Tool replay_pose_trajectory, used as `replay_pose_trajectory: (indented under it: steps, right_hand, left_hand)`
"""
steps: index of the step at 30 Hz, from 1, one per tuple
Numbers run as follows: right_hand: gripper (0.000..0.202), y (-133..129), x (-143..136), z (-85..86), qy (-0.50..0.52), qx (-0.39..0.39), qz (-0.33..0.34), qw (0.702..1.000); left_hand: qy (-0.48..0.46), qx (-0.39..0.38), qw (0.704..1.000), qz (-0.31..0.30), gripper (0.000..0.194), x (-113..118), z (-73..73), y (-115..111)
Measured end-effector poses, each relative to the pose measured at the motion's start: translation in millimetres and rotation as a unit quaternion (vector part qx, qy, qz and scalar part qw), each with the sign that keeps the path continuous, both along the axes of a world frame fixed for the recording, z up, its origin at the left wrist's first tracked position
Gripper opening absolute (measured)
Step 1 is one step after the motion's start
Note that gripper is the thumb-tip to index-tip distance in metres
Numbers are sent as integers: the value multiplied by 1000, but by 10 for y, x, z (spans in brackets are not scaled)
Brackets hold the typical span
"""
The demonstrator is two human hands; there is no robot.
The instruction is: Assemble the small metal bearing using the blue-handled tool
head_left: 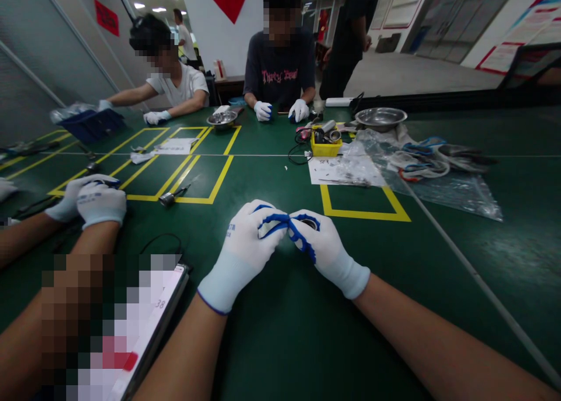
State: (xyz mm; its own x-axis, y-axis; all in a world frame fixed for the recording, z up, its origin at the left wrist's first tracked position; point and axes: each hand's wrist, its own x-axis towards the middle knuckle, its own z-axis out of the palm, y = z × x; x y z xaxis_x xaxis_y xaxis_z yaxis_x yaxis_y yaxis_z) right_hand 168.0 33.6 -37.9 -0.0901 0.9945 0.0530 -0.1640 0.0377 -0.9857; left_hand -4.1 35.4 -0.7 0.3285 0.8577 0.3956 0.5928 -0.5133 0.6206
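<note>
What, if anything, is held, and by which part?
The right hand holds a small round part, apparently around its sides, dark end showing; the rest is hidden. Whether the left hand holds anything, I can't tell.

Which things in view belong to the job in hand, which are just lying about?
In the job:
- gloved left hand
- gloved right hand
- round part in the right, mostly hidden

Apparently just lying about:
- yellow bin
- plastic bag
- loose metal piece

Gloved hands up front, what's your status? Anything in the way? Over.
Right hand: closed around small round part, mostly hidden. Left hand: fingertips at right's, grip unclear. Yellow bin: farther off, not in the way.
</note>
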Motion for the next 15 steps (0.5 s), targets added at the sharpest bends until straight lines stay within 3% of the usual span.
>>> replay_pose_trajectory:
  steps: [15]
  right_hand:
    - [24, -26, 5, 15, -1, -5, 4, 1000]
  left_hand:
    - [-6, -2, 1000, -5, 15, 9, 8, -1]
